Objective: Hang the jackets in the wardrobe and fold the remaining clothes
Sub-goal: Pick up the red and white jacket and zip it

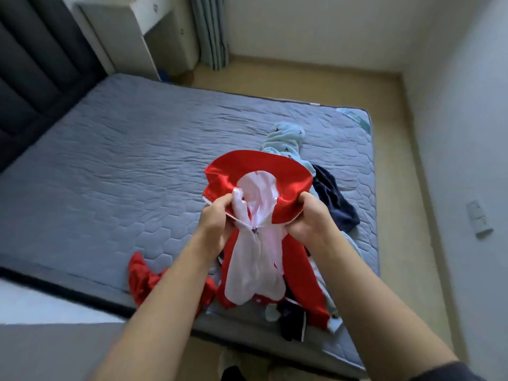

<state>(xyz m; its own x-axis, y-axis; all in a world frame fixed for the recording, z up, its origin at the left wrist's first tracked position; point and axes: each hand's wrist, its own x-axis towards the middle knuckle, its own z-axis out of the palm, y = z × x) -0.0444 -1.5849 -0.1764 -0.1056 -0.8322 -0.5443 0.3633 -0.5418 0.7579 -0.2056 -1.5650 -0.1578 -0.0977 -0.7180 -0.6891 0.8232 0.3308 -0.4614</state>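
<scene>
Red jacket [255,174] with white lining held up over the near right part of the bed [123,149]. Left hand [215,222] and right hand [309,218] each grip its collar edge, fingers curled into the cloth. Beneath lie a light-blue garment [286,136] and what appears to be a navy garment [334,202].

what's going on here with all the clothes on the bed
A person is standing at the edge of the mattress and holding up a red jacket with a white lining. The left grip has one front edge and the right grip has the other, near the zip. Under and beside the jacket, a light blue garment and a dark navy garment lie loose in a heap. Nothing in view looks folded or hung yet.
</scene>
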